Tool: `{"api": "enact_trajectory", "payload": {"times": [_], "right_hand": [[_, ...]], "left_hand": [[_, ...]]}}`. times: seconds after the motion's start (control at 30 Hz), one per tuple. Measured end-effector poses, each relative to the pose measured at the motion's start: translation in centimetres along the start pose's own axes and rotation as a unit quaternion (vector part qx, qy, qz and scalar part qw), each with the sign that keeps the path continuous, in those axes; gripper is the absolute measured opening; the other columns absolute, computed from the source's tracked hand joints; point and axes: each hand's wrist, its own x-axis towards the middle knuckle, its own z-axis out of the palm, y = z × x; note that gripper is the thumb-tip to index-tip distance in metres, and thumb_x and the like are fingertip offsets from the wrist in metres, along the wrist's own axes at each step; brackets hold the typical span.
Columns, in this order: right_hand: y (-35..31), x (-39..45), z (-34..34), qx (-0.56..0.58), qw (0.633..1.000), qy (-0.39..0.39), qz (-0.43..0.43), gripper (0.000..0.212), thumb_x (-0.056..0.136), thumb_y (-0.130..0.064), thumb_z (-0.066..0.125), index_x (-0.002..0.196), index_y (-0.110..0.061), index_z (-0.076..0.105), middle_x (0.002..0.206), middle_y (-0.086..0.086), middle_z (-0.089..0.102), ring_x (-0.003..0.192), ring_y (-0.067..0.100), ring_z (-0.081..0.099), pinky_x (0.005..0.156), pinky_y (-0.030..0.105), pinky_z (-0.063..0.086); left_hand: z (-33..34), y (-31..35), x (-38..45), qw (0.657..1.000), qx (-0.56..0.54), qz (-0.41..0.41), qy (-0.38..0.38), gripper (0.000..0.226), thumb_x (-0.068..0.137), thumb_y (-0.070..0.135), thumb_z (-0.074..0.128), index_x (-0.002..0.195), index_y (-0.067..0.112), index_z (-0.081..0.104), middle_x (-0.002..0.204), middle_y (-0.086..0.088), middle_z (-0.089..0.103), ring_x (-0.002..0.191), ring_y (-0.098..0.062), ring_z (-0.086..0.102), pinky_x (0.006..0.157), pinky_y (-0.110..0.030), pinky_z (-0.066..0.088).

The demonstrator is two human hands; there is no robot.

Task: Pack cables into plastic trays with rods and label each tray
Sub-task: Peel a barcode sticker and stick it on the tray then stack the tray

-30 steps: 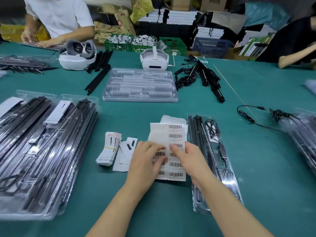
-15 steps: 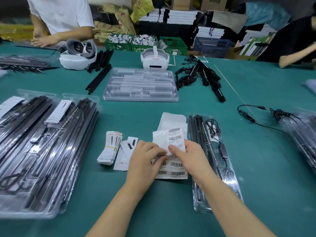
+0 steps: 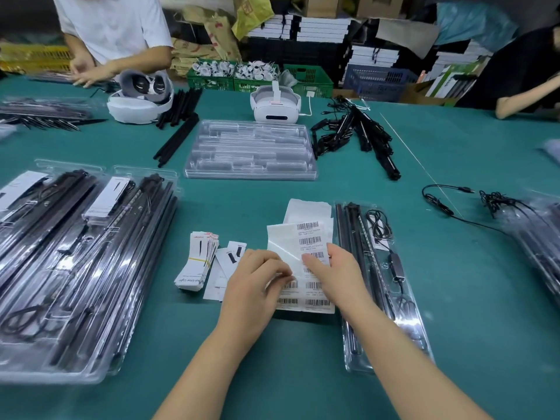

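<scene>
Fingers of both hands curled and pinching at the barcode label sheet [image 3: 306, 268], mid-table.

Left hand [image 3: 253, 286] holds the sheet's left part, fingertips tucked at a lifted glossy flap; right hand [image 3: 331, 275] pinches beside the barcode column, thumb on top. Sheet lies on the green table [image 3: 272, 359], overlapping blank white backing paper [image 3: 309, 207]. Just right of it, touching the right wrist: 1 clear tray [image 3: 391, 328] holding black rods and a coiled cable. Left of the sheet, a banded stack of cards [image 3: 197, 262]. Far left, filled trays [image 3: 75, 268]; empty trays [image 3: 251, 150] beyond.
</scene>
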Motion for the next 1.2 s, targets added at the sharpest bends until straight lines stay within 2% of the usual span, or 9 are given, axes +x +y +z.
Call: {"api": "enact_trajectory", "payload": {"times": [0.3, 0.4, 0.5, 0.6, 0.7, 0.83, 1.0, 1.1, 1.2], "right_hand": [[0.2, -0.7, 0.0, -0.016, 0.999, -0.010, -0.037, 0.020, 0.091, -0.034, 0.068, 0.110, -0.032, 0.062, 0.100, -0.016, 0.070, 0.088, 0.001, 0.067, 0.074, 0.027, 0.056], [-0.2, -1.6, -1.0, -0.055, 0.993, 0.047, -0.095, 0.032, 0.093, -0.038, 0.064, 0.123, -0.030, 0.058, 0.114, -0.017, 0.062, 0.100, -0.001, 0.059, 0.083, 0.026, 0.052], [-0.2, -3.0, -3.2, -0.070, 0.983, 0.075, -0.152, 0.026, 0.096, -0.051, 0.048, 0.109, -0.036, 0.064, 0.103, -0.019, 0.066, 0.091, -0.002, 0.061, 0.073, 0.019, 0.050], [0.5, -4.6, -5.4, 0.002, 0.993, 0.060, -0.103, 0.038, 0.087, -0.066, 0.041, 0.097, -0.039, 0.066, 0.081, -0.025, 0.068, 0.072, -0.004, 0.063, 0.058, 0.012, 0.045], [1.9, -4.9, -7.5, 0.064, 0.995, 0.059, -0.039, 0.023, 0.094, -0.057, 0.047, 0.093, -0.044, 0.067, 0.078, -0.013, 0.072, 0.068, 0.006, 0.064, 0.061, 0.030, 0.054], [3.1, -5.2, -9.0, 0.152, 0.988, 0.004, 0.031, 0.020, 0.096, -0.039, 0.060, 0.099, -0.022, 0.070, 0.088, 0.006, 0.074, 0.067, 0.016, 0.069, 0.058, 0.035, 0.057], [4.4, -5.7, -9.8, 0.040, 0.997, 0.059, -0.001, 0.013, 0.088, -0.025, 0.073, 0.096, -0.030, 0.065, 0.093, -0.005, 0.067, 0.063, 0.011, 0.067, 0.058, 0.034, 0.060], [3.8, -6.6, -9.2, -0.027, 0.996, -0.044, -0.075, 0.008, 0.086, -0.042, 0.066, 0.084, -0.035, 0.069, 0.080, -0.008, 0.071, 0.069, 0.007, 0.067, 0.062, 0.027, 0.056], [3.0, -6.8, -7.4, -0.220, 0.950, -0.110, -0.195, 0.039, 0.084, -0.064, 0.048, 0.109, -0.042, 0.068, 0.105, -0.021, 0.067, 0.098, -0.001, 0.058, 0.085, 0.019, 0.045]], "left_hand": [[-3.6, 1.6, 1.3, 0.943, -0.249, -0.214, 0.062, 0.015, 0.074, 0.039, 0.079, 0.081, 0.029, 0.070, 0.087, 0.001, 0.066, 0.077, -0.015, 0.059, 0.066, -0.024, 0.047], [-3.4, 2.8, 2.1, 0.917, -0.302, -0.256, 0.048, 0.010, 0.082, 0.019, 0.080, 0.081, 0.022, 0.070, 0.074, 0.003, 0.068, 0.066, -0.007, 0.057, 0.059, -0.016, 0.046], [-1.7, 4.7, 3.3, 0.892, -0.355, -0.278, 0.033, 0.014, 0.085, 0.003, 0.075, 0.082, 0.015, 0.070, 0.073, 0.004, 0.068, 0.058, -0.004, 0.055, 0.053, -0.013, 0.042], [1.0, 6.8, 3.9, 0.883, -0.359, -0.303, -0.013, 0.011, 0.085, 0.006, 0.077, 0.089, 0.012, 0.069, 0.073, 0.001, 0.068, 0.052, -0.003, 0.055, 0.049, -0.016, 0.042], [3.8, 8.4, 4.0, 0.873, -0.356, -0.331, -0.036, 0.021, 0.084, 0.006, 0.077, 0.099, 0.017, 0.066, 0.081, -0.009, 0.070, 0.059, -0.009, 0.062, 0.053, -0.020, 0.048], [6.3, 8.5, 4.2, 0.895, -0.305, -0.323, -0.037, 0.019, 0.087, 0.008, 0.073, 0.096, 0.024, 0.068, 0.084, 0.000, 0.071, 0.069, -0.006, 0.068, 0.060, -0.021, 0.053], [7.0, 7.3, 4.7, 0.930, -0.234, -0.281, -0.041, 0.017, 0.092, 0.014, 0.067, 0.091, 0.031, 0.069, 0.081, 0.013, 0.071, 0.069, 0.002, 0.064, 0.057, -0.011, 0.049], [6.3, 6.1, 5.4, 0.946, -0.191, -0.262, -0.010, 0.018, 0.094, 0.015, 0.063, 0.090, 0.032, 0.067, 0.079, 0.007, 0.068, 0.063, 0.003, 0.059, 0.052, -0.010, 0.047], [5.5, 5.1, 6.9, 0.959, -0.142, -0.246, 0.019, 0.019, 0.094, 0.015, 0.063, 0.090, 0.034, 0.065, 0.082, 0.011, 0.068, 0.068, 0.004, 0.057, 0.062, -0.007, 0.043]]}}
